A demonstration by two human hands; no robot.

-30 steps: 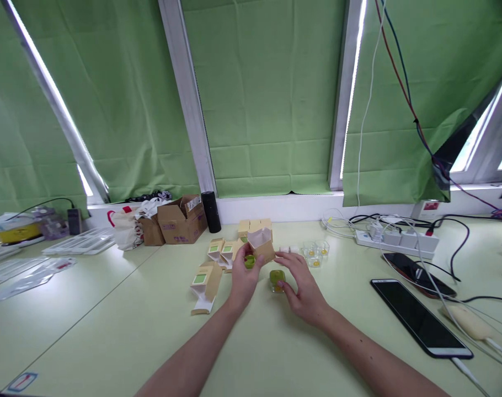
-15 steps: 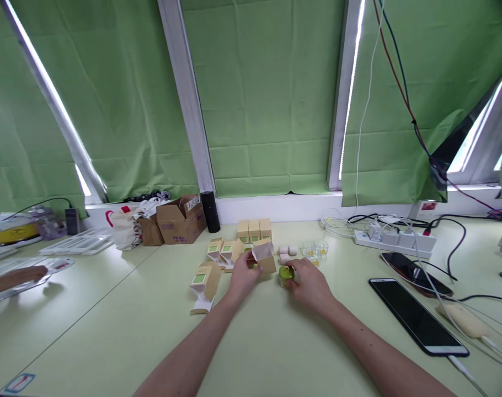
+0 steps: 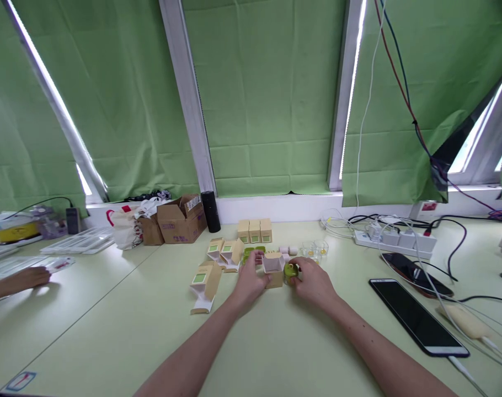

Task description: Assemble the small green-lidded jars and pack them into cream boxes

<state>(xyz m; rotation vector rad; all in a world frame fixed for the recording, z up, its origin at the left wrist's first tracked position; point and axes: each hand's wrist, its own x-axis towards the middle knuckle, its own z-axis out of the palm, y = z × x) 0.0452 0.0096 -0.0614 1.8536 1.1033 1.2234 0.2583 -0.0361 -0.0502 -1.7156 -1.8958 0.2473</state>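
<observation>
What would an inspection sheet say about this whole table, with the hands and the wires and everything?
Surface: pale table, with a seam across its left part.
Things in use: open box; green container by its right side; three more opened boxes to the left; three closed boxes behind.
Clutter: white-edged phone at right; brown carton and black cylinder at back left.
Hands: left hand holds the open box; right hand grips the green container; another person's hand at far left.
Cables: tangled around a white power strip, right.
Surroundings: green coverings over the windows.
</observation>
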